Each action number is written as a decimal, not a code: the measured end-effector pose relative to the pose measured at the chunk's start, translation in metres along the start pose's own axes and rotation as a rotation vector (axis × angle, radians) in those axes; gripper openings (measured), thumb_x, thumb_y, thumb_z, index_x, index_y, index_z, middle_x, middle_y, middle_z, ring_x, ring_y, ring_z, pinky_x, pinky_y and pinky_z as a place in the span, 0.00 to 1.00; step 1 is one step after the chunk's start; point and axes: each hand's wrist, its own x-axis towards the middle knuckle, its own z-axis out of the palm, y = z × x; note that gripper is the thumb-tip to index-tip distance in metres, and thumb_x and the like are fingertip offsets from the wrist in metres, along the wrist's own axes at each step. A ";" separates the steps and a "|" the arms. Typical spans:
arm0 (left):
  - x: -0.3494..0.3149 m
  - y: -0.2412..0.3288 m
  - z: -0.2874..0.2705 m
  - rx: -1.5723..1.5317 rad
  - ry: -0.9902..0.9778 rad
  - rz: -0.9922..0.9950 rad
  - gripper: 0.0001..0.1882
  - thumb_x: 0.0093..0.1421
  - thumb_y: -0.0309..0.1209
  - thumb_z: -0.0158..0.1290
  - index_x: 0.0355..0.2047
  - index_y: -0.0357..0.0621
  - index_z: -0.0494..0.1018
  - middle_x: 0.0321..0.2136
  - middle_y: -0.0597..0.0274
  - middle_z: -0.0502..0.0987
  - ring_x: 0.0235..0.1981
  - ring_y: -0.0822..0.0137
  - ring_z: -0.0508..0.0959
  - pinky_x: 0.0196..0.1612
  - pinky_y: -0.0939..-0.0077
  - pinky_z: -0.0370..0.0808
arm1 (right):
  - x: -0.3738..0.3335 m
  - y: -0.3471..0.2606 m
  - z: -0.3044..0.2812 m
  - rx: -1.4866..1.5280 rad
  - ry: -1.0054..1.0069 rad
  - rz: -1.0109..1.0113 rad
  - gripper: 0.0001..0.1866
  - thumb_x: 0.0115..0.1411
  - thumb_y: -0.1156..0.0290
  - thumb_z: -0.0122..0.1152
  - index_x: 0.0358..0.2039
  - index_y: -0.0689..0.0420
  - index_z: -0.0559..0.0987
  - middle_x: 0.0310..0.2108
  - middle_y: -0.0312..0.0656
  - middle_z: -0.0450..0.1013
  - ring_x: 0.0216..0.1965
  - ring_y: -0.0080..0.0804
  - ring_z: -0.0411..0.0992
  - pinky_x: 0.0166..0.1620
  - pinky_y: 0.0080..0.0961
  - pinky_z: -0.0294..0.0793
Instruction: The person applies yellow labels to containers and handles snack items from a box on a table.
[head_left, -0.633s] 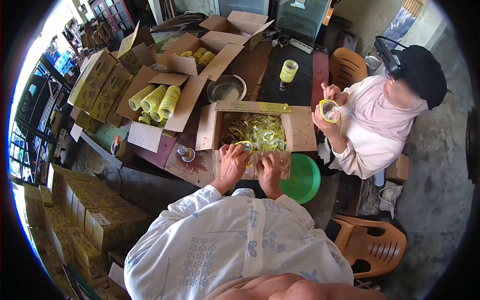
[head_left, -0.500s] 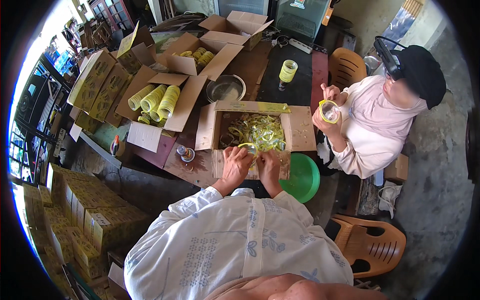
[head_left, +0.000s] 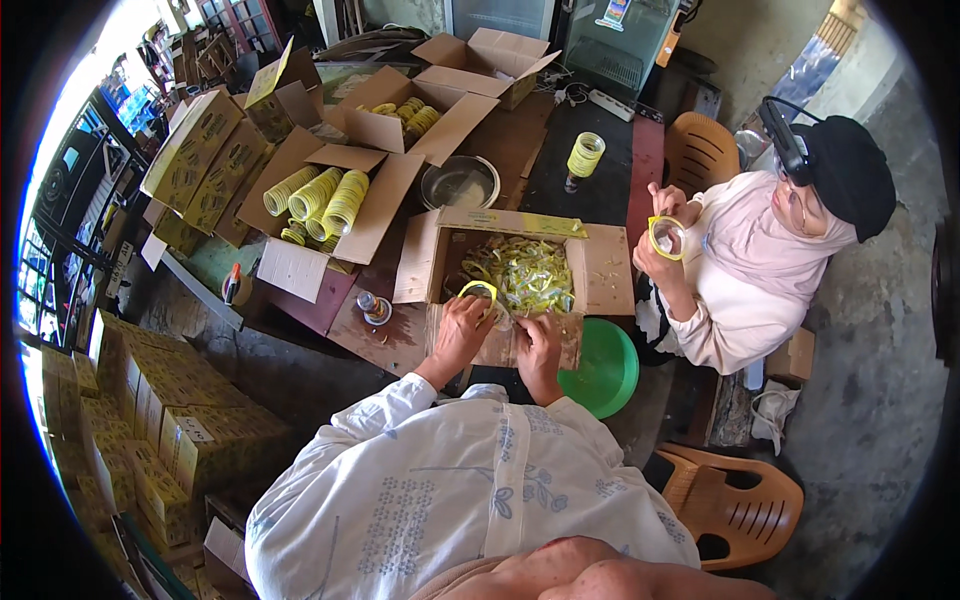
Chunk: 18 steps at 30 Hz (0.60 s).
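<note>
My left hand [head_left: 461, 328] is closed on a clear plastic cup with a yellow rim [head_left: 479, 289], held over the near edge of an open cardboard box [head_left: 500, 218]. My right hand [head_left: 540, 347] is just to the right of the cup, fingers bent together; what they pinch, if anything, is too small to make out. Inside the box lies a heap of yellow and clear plastic strips [head_left: 530, 272]. A green basin [head_left: 607, 368] is below and right of my right hand.
Across the table's right side, a person [head_left: 755, 250] holds another yellow-rimmed clear piece [head_left: 665, 237]. Stacked yellow rings fill an open carton [head_left: 292, 270] at left. A ring stack [head_left: 586, 154], a metal bowl [head_left: 460, 182] and a small glass jar [head_left: 374, 308] stand on the table.
My hands have moved slightly apart; my right hand has drawn back from the cup and lower. The yellow rim now shows more fully above my left hand. The whole view has shifted a little.
</note>
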 end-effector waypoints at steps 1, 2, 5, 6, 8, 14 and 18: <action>0.001 0.000 0.000 0.054 0.037 0.055 0.08 0.56 0.30 0.59 0.33 0.40 0.77 0.28 0.57 0.77 0.34 0.55 0.77 0.46 0.59 0.70 | 0.000 -0.001 -0.002 0.000 -0.005 -0.007 0.12 0.52 0.83 0.61 0.38 0.58 0.80 0.29 0.45 0.70 0.30 0.44 0.72 0.33 0.36 0.70; 0.002 0.000 -0.001 0.055 0.045 0.050 0.08 0.56 0.30 0.59 0.33 0.40 0.77 0.28 0.57 0.77 0.34 0.55 0.77 0.46 0.59 0.70 | 0.000 -0.003 -0.003 -0.013 -0.007 -0.003 0.12 0.52 0.82 0.62 0.38 0.57 0.80 0.29 0.44 0.69 0.30 0.45 0.72 0.34 0.37 0.70; 0.006 0.002 -0.002 0.104 0.092 0.078 0.08 0.56 0.32 0.59 0.33 0.41 0.77 0.28 0.58 0.77 0.34 0.56 0.77 0.50 0.57 0.67 | -0.003 -0.006 -0.006 -0.043 -0.013 0.001 0.13 0.51 0.81 0.63 0.39 0.56 0.80 0.29 0.43 0.68 0.32 0.45 0.71 0.35 0.38 0.71; 0.007 0.002 -0.003 0.126 0.075 0.060 0.08 0.57 0.32 0.58 0.33 0.42 0.78 0.28 0.59 0.77 0.35 0.57 0.77 0.51 0.57 0.66 | -0.003 -0.006 -0.007 -0.051 -0.009 0.004 0.13 0.51 0.81 0.63 0.39 0.56 0.80 0.29 0.43 0.68 0.32 0.44 0.71 0.35 0.38 0.71; 0.008 0.001 -0.002 0.146 0.069 0.036 0.08 0.57 0.33 0.58 0.33 0.42 0.78 0.28 0.59 0.77 0.35 0.57 0.77 0.53 0.56 0.64 | -0.001 -0.007 -0.010 -0.062 -0.014 -0.027 0.14 0.51 0.81 0.63 0.40 0.56 0.80 0.28 0.43 0.67 0.31 0.44 0.71 0.35 0.38 0.71; 0.005 0.001 0.008 0.168 0.018 0.031 0.05 0.55 0.32 0.57 0.29 0.45 0.78 0.29 0.62 0.77 0.37 0.61 0.78 0.55 0.55 0.62 | -0.005 -0.004 -0.004 -0.145 -0.051 -0.114 0.14 0.51 0.80 0.63 0.39 0.56 0.80 0.28 0.43 0.66 0.32 0.44 0.69 0.36 0.40 0.70; -0.001 0.001 0.018 0.175 0.042 0.076 0.05 0.54 0.32 0.57 0.30 0.46 0.78 0.29 0.63 0.78 0.37 0.62 0.78 0.55 0.55 0.62 | 0.000 -0.002 0.000 -0.204 -0.071 -0.130 0.12 0.52 0.79 0.63 0.39 0.58 0.79 0.29 0.44 0.65 0.34 0.45 0.69 0.36 0.40 0.70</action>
